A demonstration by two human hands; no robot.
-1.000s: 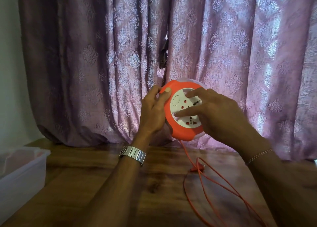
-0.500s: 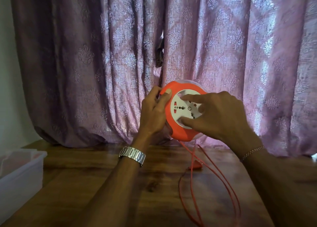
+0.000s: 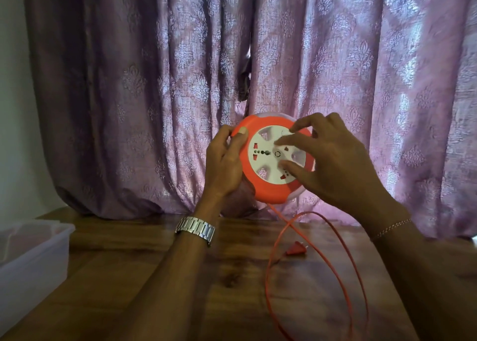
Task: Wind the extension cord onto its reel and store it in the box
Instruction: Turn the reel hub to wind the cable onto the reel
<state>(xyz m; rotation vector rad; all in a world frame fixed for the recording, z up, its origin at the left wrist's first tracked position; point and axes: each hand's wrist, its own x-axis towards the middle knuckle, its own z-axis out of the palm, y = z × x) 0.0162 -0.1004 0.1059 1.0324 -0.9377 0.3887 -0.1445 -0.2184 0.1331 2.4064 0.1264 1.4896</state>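
A round orange reel (image 3: 268,188) with a white socket face is held up above the table, its face turned toward me. My left hand (image 3: 224,162) grips its left rim, thumb on the orange edge. My right hand (image 3: 333,165) rests spread on the white face, fingertips pressed into its recesses. An orange cord (image 3: 343,258) drops from the reel's bottom and loops over the wooden table (image 3: 144,289). The orange plug (image 3: 296,249) lies on the table inside the loop.
A translucent plastic box (image 3: 33,258) stands open at the left edge of the table. A purple patterned curtain (image 3: 154,95) hangs right behind the reel along the table's far edge. A pale wall shows at the far left.
The white face has rotated under my right fingers. The loose cord loop on the table has shifted and the plug has slid nearer. My left hand keeps its grip.
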